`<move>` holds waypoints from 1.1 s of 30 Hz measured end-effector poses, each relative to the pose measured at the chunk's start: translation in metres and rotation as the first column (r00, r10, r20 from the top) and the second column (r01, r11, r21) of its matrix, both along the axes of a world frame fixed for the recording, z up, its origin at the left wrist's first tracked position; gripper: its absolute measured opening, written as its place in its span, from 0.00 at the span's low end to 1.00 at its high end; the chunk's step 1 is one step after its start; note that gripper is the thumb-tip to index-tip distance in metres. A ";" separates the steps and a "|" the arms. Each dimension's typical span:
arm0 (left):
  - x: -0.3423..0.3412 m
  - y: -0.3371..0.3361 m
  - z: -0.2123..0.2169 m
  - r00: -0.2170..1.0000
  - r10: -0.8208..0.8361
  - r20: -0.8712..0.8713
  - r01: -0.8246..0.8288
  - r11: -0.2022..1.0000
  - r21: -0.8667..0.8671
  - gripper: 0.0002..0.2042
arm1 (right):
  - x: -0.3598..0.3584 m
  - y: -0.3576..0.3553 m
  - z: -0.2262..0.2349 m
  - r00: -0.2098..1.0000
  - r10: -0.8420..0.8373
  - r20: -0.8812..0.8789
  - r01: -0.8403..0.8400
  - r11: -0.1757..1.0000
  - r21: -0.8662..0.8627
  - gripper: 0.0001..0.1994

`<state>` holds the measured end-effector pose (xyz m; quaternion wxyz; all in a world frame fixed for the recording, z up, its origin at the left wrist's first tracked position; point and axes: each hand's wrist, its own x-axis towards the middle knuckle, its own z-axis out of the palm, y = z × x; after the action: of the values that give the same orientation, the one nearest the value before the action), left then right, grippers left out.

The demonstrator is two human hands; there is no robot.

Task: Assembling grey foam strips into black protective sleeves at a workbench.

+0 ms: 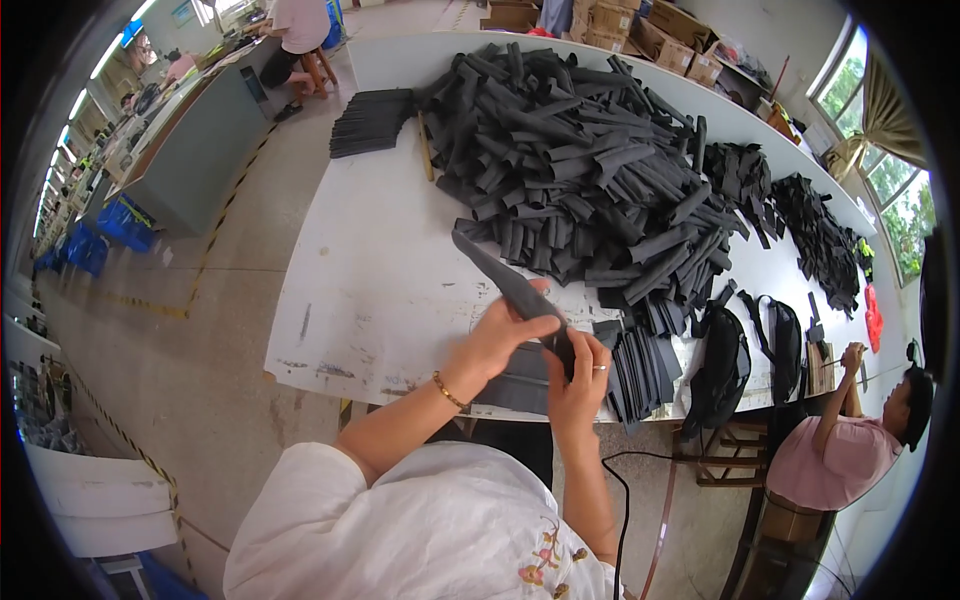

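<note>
Above the front part of the white table (340, 290), I hold a long dark grey fabric strip (505, 283) that looks folded or curled along its length. My left hand (500, 335) grips its middle, thumb on top. At its near end, my right hand (580, 375) pinches it with fingers closed. The strip's free end points away to the far left. Just right of my right hand lies a fanned stack of flat dark strips (643, 375). More flat dark pieces (515, 390) lie beneath my hands, partly covered by them.
A large heap of curled dark strips (590, 160) fills the table's far middle. A neat stack (370, 122) and a thin wooden stick (425, 148) lie far left. Two black bags (722, 360) hang near the right edge. Another person (835, 450) works at the right.
</note>
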<state>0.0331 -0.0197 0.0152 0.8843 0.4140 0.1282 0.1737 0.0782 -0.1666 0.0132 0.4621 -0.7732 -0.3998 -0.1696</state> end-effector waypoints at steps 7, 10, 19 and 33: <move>0.003 -0.021 -0.002 1.000 -0.027 0.015 0.029 0.991 -0.130 0.10 | -0.017 0.025 -0.018 1.000 0.030 -0.002 -0.030 0.998 0.051 0.16; 0.003 0.001 -0.007 0.999 0.048 0.017 -0.046 0.994 -0.095 0.11 | -0.019 0.005 -0.005 0.998 -0.034 0.045 0.041 0.983 -0.177 0.16; -0.005 -0.022 -0.003 0.999 -0.037 -0.026 0.030 0.971 -0.236 0.12 | -0.008 0.015 -0.013 0.988 0.128 -0.086 -0.130 0.991 -0.015 0.10; 0.000 -0.019 -0.006 0.996 0.020 0.081 0.010 0.936 -0.352 0.13 | 0.007 0.001 -0.017 0.976 0.168 -0.135 -0.177 0.982 -0.057 0.07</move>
<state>0.0330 -0.0386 0.0088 0.9482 0.2411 0.1212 0.1674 0.0851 -0.1654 -0.0041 0.4732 -0.7603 -0.4404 -0.0645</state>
